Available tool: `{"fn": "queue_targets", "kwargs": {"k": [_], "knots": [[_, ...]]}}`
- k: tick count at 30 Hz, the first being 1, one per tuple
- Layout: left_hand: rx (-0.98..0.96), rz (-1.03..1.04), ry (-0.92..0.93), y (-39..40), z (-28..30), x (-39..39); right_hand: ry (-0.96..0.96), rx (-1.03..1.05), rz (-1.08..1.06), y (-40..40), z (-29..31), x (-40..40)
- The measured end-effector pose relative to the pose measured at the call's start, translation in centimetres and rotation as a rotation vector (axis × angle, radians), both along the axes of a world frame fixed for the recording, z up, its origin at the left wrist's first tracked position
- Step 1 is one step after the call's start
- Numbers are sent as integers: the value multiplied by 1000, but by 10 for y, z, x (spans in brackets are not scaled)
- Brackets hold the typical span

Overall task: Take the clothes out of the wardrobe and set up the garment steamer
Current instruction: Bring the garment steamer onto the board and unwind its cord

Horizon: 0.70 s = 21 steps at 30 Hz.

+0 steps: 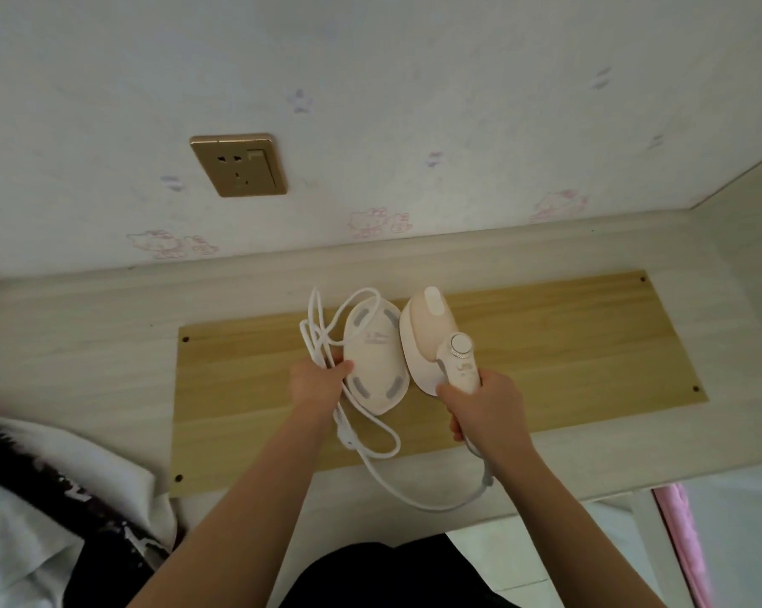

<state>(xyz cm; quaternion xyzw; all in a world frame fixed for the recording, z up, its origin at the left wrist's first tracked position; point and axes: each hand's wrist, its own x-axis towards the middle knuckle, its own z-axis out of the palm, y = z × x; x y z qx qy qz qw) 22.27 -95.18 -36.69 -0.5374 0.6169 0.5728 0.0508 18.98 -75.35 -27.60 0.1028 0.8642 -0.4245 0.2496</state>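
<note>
My right hand (484, 403) grips the handle of a cream handheld garment steamer (427, 333), held over a wooden board (568, 344). My left hand (318, 379) holds an oval cream base piece (372, 357) with grey pads, tilted up beside the steamer, together with loops of the white power cord (322, 326). The cord hangs down in a loop (414, 498) from the handle's end, past the desk's front edge. A gold wall socket (239, 165) sits on the wall above and to the left. A white and dark garment (41, 498) lies at lower left.
The pale desk top (85, 344) runs along a wallpapered wall (414, 103), with a side panel (756, 239) at the right. A pink strip (686, 541) and tiled floor (524, 546) show at lower right.
</note>
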Motion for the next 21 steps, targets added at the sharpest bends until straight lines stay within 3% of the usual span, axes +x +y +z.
{"fn": "queue_targets", "kwargs": {"k": [11, 17, 21], "knots": [[210, 115, 48, 23, -1, 2, 16, 16, 26, 1, -10, 4], [179, 86, -26, 20, 2, 0, 25, 3, 33, -12, -19, 8], [199, 146, 22, 17, -2, 2, 37, 12, 43, -18, -24, 10]]}}
